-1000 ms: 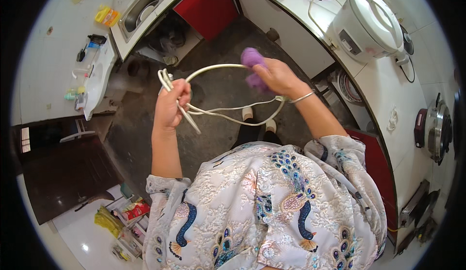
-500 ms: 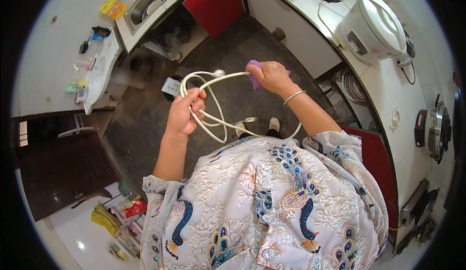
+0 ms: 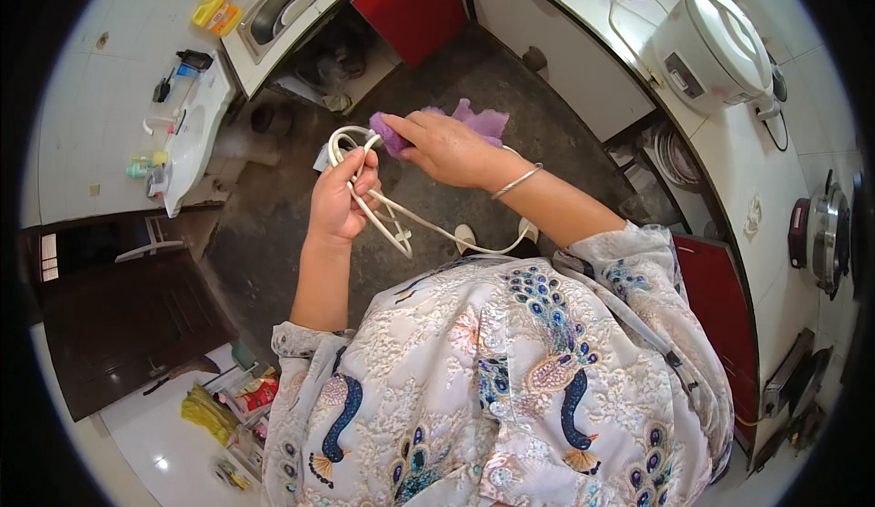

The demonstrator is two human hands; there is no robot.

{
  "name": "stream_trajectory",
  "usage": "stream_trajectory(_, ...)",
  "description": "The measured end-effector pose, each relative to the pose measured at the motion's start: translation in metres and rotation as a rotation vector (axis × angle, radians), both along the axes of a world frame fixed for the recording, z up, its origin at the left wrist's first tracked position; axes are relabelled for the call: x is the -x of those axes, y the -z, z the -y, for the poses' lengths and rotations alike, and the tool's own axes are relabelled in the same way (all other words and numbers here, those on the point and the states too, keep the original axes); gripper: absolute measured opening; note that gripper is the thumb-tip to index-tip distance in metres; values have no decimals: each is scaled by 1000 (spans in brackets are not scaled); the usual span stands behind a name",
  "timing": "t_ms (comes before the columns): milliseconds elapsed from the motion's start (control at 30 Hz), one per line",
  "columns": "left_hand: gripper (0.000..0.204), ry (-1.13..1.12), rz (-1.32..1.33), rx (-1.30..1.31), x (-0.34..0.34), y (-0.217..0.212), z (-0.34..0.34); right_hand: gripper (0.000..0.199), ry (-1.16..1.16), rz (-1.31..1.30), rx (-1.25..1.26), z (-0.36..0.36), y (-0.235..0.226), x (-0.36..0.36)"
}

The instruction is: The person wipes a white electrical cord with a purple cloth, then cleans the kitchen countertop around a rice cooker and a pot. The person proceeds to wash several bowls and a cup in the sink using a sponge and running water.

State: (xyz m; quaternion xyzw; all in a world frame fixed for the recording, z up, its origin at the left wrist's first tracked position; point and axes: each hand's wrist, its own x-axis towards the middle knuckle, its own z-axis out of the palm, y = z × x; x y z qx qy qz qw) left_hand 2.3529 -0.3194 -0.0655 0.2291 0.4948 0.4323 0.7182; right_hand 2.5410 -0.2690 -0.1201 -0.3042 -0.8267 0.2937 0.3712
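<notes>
Loops of a white cable (image 3: 392, 243) hang in front of me, gathered in my left hand (image 3: 344, 195), whose fingers are closed round them. Close by on the right, my right hand (image 3: 453, 150) grips a purple cloth (image 3: 483, 122). A bunched part of the cloth wraps the cable beside my left hand, and its loose end sticks out past my knuckles. One length of cable droops toward my body above my shoes (image 3: 465, 236). The cable's ends are hard to make out.
To the right runs a counter with a white rice cooker (image 3: 711, 51). A sink (image 3: 273, 19) and a yellow bottle (image 3: 216, 15) are at the far left, near a white washbasin (image 3: 196, 138). A dark door (image 3: 137, 325) stands at the left.
My right hand has moved left along the cable, bringing the purple cloth up to my left hand. The loops now hang smaller and closer together. My left hand has barely moved.
</notes>
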Motion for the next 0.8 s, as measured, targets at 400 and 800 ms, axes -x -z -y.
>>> stream_trajectory(400,22,37,0,-136,7,-26,9,29,84,213,-49,-27,27,-70)
stream_trajectory(800,22,-84,33,-160,-1,-35,15,14,148,169,-93,-47,27,-80)
